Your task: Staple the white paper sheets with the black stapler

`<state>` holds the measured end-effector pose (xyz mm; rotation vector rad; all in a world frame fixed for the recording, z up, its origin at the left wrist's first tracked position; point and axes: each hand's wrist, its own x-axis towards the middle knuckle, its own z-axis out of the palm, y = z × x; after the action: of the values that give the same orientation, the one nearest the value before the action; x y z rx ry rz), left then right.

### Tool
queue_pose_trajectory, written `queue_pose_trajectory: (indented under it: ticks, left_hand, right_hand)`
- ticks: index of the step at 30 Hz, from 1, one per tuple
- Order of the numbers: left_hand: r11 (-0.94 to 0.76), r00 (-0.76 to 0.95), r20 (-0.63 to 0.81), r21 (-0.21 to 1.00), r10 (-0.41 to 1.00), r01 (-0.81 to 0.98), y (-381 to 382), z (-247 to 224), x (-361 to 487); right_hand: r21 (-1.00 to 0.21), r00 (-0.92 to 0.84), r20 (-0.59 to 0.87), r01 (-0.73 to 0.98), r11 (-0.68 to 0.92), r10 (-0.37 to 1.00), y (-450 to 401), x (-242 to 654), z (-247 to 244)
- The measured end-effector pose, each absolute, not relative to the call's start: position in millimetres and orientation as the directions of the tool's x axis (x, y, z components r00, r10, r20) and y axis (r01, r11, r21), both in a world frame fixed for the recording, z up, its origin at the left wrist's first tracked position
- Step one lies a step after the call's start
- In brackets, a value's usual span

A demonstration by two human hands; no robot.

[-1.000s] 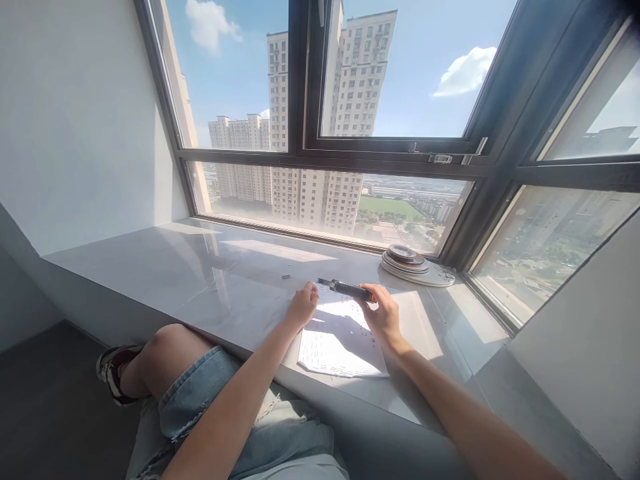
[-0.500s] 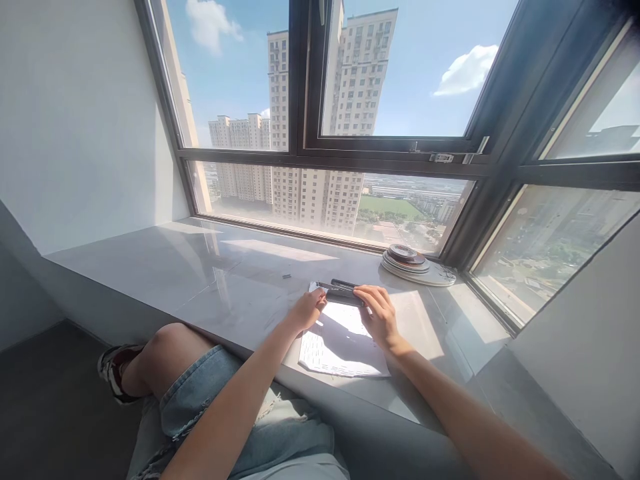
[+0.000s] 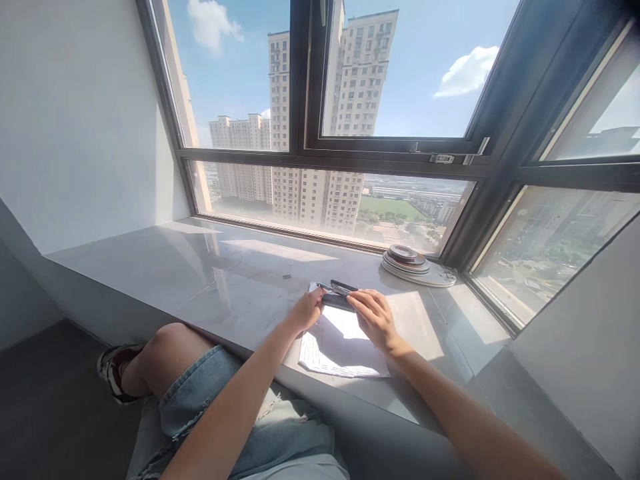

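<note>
A black stapler (image 3: 338, 302) is held over a stack of printed paper (image 3: 345, 357), its upper arm swung apart from the base and metal parts showing between. My right hand (image 3: 375, 317) grips the stapler's right end, the fingers closed round it. At the left end, my left hand (image 3: 307, 311) has its fingers pinched together against the stapler. Whether a small piece sits in those left fingers is too fine to see. A short grey strip, like a row of staples (image 3: 287, 276), lies on the sill beyond my left hand.
The pale stone windowsill (image 3: 200, 267) runs under the dark-framed window. A stack of plates (image 3: 405, 261) stands by the glass at the back right, beside a flat oval board (image 3: 443, 275). My bent knee (image 3: 173, 340) is below the sill's front edge.
My right hand has shifted slightly left and down with the stapler, whose arm and base now show a wider gap. My left hand has barely moved.
</note>
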<state>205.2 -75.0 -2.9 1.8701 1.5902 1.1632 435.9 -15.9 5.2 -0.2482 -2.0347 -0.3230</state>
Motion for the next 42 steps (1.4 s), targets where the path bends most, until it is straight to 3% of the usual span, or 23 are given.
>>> queue_pose_trajectory:
  ticks: [16, 42]
  left_hand:
    - [-0.303, 0.041, 0.337, 0.777, 0.94, 0.552, -78.7, 0.5, 205.6]
    - [-0.251, -0.064, 0.3, 0.883, 0.952, 0.397, -70.9, -4.5, 208.0]
  right_hand:
    - [0.136, -0.468, 0.883, 0.304, 0.943, 0.023, -18.2, 436.4, 6.2]
    - [0.215, -0.47, 0.881, 0.302, 0.929, -0.051, -22.6, 434.4, 11.0]
